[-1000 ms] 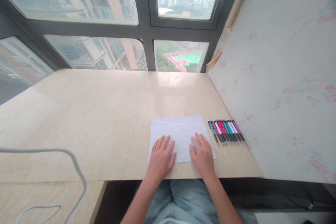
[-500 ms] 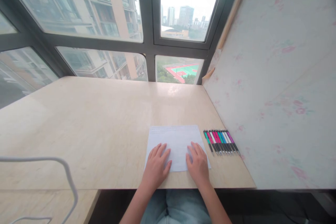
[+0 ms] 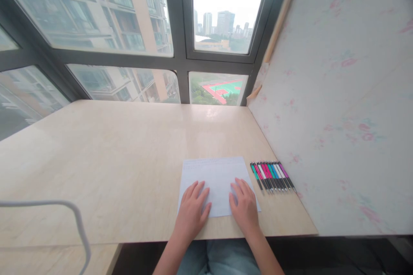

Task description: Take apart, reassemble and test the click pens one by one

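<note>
Loosely spread and gripping nothing, the bare left hand (image 3: 191, 210) and bare right hand (image 3: 244, 206) would best steady the white rectangular paper sheet (image 3: 220, 187), ahead at twelve o'clock, with light, even pressure

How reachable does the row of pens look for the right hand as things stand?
Probably yes: the right hand lies open on the right side of the paper, and the pens sit close beyond, with no visible obstacle between.
</note>
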`<control>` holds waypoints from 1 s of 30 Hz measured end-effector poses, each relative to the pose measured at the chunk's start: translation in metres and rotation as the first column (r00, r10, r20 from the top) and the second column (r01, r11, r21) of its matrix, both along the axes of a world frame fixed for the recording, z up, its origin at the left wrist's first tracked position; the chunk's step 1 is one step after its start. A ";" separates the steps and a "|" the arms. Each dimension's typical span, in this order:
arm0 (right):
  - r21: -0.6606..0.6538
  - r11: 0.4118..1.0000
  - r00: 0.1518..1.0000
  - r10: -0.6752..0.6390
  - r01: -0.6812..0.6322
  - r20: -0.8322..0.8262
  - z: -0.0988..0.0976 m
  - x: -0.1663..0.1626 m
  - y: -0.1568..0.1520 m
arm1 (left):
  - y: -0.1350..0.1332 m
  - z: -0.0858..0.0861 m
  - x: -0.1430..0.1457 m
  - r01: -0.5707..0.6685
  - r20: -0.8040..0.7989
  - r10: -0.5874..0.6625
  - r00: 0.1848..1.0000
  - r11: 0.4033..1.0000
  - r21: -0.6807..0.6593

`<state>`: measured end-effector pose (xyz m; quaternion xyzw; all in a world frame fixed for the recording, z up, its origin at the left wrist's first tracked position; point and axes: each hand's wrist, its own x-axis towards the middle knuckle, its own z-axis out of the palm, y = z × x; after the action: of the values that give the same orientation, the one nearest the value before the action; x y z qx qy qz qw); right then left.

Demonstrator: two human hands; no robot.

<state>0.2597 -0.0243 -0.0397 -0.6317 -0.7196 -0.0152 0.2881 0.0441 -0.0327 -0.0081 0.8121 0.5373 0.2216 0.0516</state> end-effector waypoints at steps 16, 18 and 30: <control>-0.021 1.000 1.000 -0.002 0.002 -0.015 0.005 0.000 -0.003 | 0.002 0.002 -0.001 0.028 -0.046 -0.027 0.999 0.999 0.022; -0.025 1.000 1.000 -0.007 0.006 -0.022 0.007 -0.001 -0.004 | 0.003 0.002 -0.001 0.033 -0.059 -0.032 0.998 0.999 0.022; -0.048 0.999 0.988 -0.019 0.011 -0.151 0.015 0.011 0.004 | 0.007 -0.002 0.002 0.029 -0.024 -0.027 0.999 0.997 0.070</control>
<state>0.2710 -0.0207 -0.0246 -0.6430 -0.6910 0.0474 0.3267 0.0456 -0.0255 -0.0105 0.8234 0.5183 0.2302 0.0201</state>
